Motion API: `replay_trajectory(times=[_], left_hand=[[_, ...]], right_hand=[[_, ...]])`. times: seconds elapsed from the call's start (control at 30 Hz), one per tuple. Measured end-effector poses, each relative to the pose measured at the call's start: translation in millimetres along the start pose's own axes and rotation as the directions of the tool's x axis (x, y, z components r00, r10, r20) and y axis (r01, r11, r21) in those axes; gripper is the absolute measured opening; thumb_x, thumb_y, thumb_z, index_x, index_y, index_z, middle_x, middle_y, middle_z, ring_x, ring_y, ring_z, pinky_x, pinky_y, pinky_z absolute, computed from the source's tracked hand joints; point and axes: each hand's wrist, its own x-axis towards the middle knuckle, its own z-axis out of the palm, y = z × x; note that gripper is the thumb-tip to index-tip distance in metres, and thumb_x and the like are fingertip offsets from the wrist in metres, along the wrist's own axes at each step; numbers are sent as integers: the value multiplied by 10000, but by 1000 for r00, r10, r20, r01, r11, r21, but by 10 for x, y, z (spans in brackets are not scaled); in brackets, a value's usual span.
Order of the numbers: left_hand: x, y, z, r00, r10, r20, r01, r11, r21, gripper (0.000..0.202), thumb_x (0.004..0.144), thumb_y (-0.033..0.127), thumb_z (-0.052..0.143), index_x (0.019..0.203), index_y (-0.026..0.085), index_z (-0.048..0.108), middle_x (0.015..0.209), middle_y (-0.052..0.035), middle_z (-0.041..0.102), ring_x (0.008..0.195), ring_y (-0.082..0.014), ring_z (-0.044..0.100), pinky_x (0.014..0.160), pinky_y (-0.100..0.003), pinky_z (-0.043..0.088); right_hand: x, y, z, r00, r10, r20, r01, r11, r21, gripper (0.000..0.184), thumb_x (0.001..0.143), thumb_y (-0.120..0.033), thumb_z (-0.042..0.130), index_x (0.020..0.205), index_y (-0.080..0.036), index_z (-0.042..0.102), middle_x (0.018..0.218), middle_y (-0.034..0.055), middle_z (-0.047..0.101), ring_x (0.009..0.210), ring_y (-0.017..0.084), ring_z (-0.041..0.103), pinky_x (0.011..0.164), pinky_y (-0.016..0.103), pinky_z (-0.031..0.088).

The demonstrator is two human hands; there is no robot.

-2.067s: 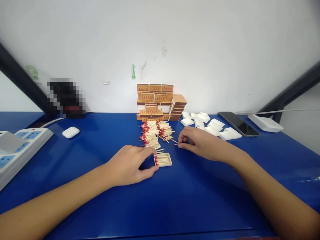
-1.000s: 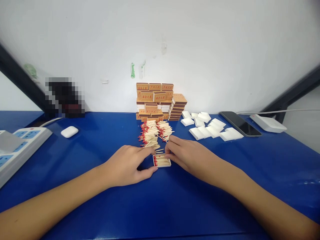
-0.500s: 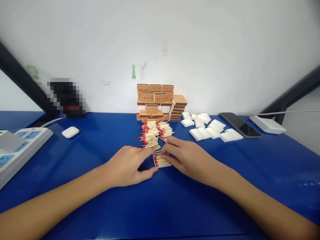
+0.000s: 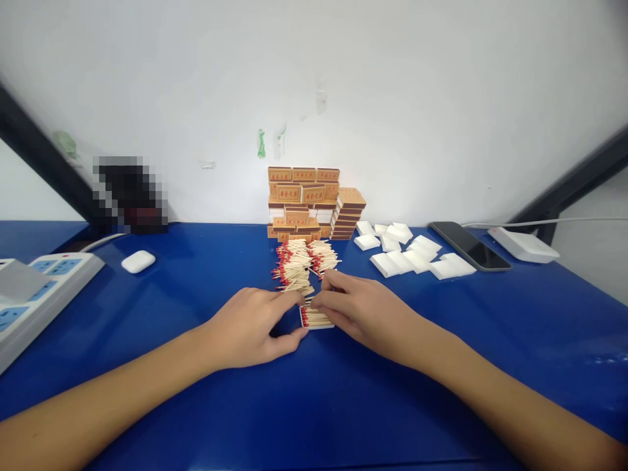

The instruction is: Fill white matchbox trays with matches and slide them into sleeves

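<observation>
A small white matchbox tray (image 4: 321,327) lies on the blue table, filled with a layer of red-headed matches (image 4: 318,318) whose heads point left. My left hand (image 4: 255,326) steadies the tray's left end between thumb and forefinger. Over the tray's back right part, my right hand (image 4: 366,311) has its fingers bent and pinched on matches; its fingertips partly cover them. Just behind the tray, loose matches (image 4: 294,265) lie in a pile, with a second bunch (image 4: 324,256) to its right.
Stacked matchboxes (image 4: 303,196) stand against the wall, a taller column (image 4: 349,212) at their right. Several white trays (image 4: 417,255) lie right of the matches, near a phone (image 4: 468,245) and a white device (image 4: 523,245). At left are a power strip (image 4: 73,267) and a white case (image 4: 139,261).
My right fingertips have shifted slightly left over the matches in the tray. My left hand keeps its place at the tray's left end.
</observation>
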Motion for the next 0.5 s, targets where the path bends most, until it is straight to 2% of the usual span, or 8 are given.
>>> replay_trajectory(times=[0.33, 0.5], left_hand=[[-5, 5, -6, 1000, -10, 3, 10, 1000, -16, 248, 971, 384, 595, 1142, 206, 619, 639, 51, 574, 534, -158, 549, 541, -288, 350], [-11, -1, -2, 1000, -11, 2, 11, 1000, -23, 284, 973, 392, 594, 1182, 204, 629, 638, 51, 578, 531, -160, 552, 539, -289, 355]], right_hand=[[-6, -43, -38, 998, 51, 29, -54, 990, 129, 184, 1004, -143, 543, 1026, -160, 724, 981, 63, 593, 761, 152, 578, 682, 294, 448], [-15, -37, -64, 998, 50, 34, -54, 989, 137, 192, 986, -128, 555, 1030, -165, 737, 982, 63, 605, 776, 155, 589, 695, 298, 458]])
